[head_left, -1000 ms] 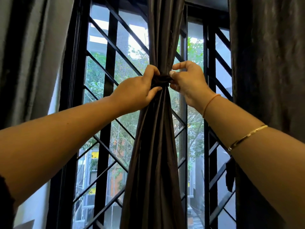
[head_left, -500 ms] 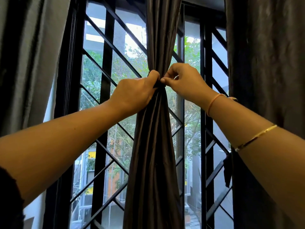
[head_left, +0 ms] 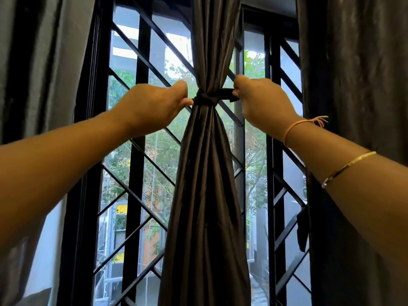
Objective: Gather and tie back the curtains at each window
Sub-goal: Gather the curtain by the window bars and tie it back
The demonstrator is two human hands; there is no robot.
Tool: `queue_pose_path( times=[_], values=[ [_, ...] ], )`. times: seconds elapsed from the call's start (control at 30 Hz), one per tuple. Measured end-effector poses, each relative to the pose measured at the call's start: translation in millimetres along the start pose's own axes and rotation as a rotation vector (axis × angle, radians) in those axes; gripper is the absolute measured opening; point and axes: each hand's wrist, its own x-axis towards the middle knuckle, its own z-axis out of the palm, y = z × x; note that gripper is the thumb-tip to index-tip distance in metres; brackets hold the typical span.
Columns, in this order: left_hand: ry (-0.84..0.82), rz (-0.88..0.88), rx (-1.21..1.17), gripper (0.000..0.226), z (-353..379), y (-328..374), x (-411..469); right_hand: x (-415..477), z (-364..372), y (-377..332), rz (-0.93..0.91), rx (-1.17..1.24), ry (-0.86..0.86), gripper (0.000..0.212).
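Setting: tall window [head_left: 154, 51] with daylight, trees and buildings outside, behind a black metal grille [head_left: 141, 151] of upright and diagonal bars.

Landmark: the gathered curtain [head_left: 205, 195], hanging in front of the middle of the grille.

- Gathered curtain: dark grey-brown, smooth, slight satin sheen. It is pinched to a narrow waist and fans into long soft folds below.
- Tie band [head_left: 212, 97]: a flat dark strip wrapped round the waist of the gathered curtain. One end is drawn out taut to the right of it.
- Left hand [head_left: 154, 104]: just left of the gathered curtain, fingers curled, pinching the band where it meets the cloth.
- Right hand [head_left: 258, 102]: just right of the gathered curtain, fingers curled round the free end of the band. The fingertips are hidden behind the knuckles.
- Right forearm: a thin pink thread [head_left: 295, 127] at the wrist, a flat gold bangle [head_left: 348, 166] further up.
- Right of the gathered curtain, well apart: a second curtain [head_left: 353, 107], dark, crushed matte texture, hanging loose.
- Left of the gathered curtain, well apart: a third curtain [head_left: 33, 74], paler grey, also loose.
- A small dark strip [head_left: 302, 230] hangs at the inner edge of the right-hand curtain. I cannot tell what it is.

Progress, my judgement: the gathering here is done and the band is wrapped. The tie is being pulled snug, and I see no finished knot or fastening. The two side curtains show no tie and appear to remain.
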Motion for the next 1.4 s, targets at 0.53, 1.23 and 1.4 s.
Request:
queue_pose_path(
  times=[0.53, 1.23, 1.4],
  values=[
    [-0.004, -0.33, -0.074, 0.021, 43, 51, -12, -25, 37, -29, 0.286, 0.254, -0.15, 0.018],
    [-0.233, -0.339, -0.668, 0.019, 109, 207, 72, -115, -14, 102, 0.515, 0.043, -0.17, 0.012],
    [-0.302, -0.586, -0.818, 0.033, 127, 257, 124, -141, -31, 169, 0.509, 0.005, -0.08, 0.008]
  ],
)
